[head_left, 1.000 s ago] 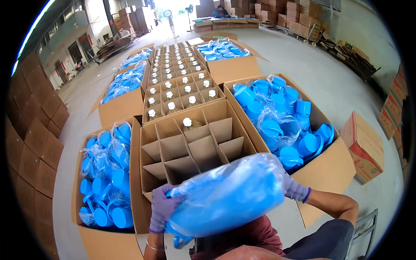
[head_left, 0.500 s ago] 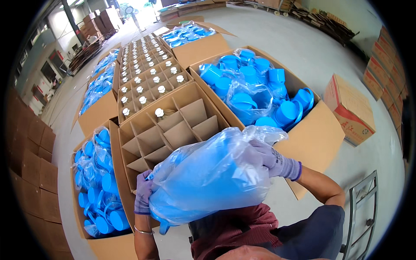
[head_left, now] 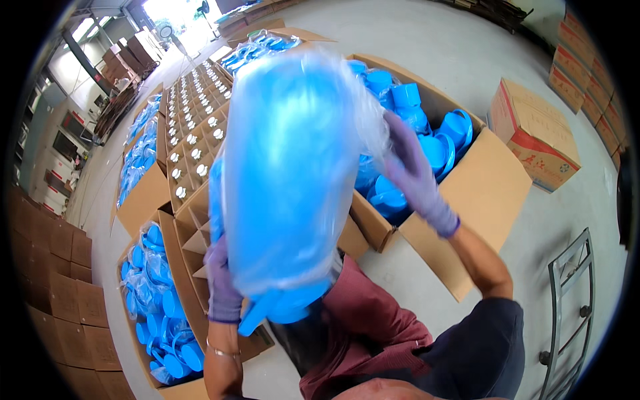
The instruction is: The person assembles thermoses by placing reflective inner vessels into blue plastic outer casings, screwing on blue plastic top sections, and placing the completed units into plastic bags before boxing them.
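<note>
Head view: your left hand (head_left: 223,277) grips the bag (head_left: 290,167) low on its left, likely bearing weight; your right hand (head_left: 412,170) touches its loose film (head_left: 372,123), closure unclear.

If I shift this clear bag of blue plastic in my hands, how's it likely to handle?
The bag may slip, since its outside looks smooth and glossy. The crumpled film near your right hand will probably flop. A blue piece jutting at the lower end could snag.
</note>
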Tool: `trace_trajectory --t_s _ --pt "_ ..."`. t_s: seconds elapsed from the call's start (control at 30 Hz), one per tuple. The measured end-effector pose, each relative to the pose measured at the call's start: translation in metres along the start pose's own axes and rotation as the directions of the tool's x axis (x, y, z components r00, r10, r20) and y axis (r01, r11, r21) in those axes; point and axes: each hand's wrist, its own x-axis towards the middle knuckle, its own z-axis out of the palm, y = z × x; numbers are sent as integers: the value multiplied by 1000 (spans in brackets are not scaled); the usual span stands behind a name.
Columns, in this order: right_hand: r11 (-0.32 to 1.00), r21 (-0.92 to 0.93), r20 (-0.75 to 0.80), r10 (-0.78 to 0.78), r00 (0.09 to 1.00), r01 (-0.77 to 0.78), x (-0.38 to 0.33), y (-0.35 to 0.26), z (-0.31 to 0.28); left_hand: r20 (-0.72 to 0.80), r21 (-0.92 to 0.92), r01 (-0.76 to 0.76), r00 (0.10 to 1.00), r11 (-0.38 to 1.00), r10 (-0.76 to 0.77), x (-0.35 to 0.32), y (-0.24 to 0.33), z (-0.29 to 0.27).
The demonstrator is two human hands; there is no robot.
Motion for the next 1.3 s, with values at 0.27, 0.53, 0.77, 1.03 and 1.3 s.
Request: trace_trajectory --t_s 0.27,0.53,0.77,1.03,1.3 --pt "937 -345 -106 24 994 -59 -91 -67 -44 550 -585 627 773 515 -316 96 -50 219" --pt "632 -768 -240 -139 961 -100 3 -8 -85 566 -680 505 822 533 -56 84 -104 305" --pt "618 -785 101 201 974 -46 134 55 -189 734 -523 759 632 388 -247 75 -71 321" --pt "579 -799 446 387 808 163 221 64 -163 675 -588 684 709 432 -204 84 -118 305" --pt "448 -885 426 676 602 123 249 79 -86 825 -527 840 542 128 -162 104 -143 287"
